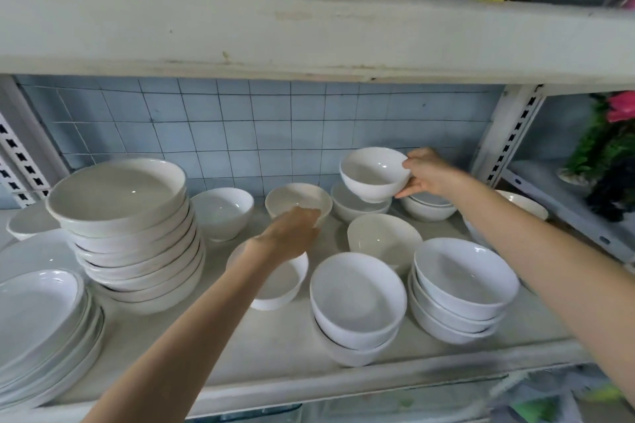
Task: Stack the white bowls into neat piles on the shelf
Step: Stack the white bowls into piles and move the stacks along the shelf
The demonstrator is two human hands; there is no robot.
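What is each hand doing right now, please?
Left hand: grips the near rim of the rear middle bowl.
Right hand: holds the raised bowl by its rim.

The person's left hand [292, 230] and right hand [429, 175] are both bare, and so are the left forearm [192, 330] and right forearm [549, 251], uncovered all the way to where the picture cuts them off. The forearms are slim and smooth. The fingertips are too blurred to tell anything about the nails.
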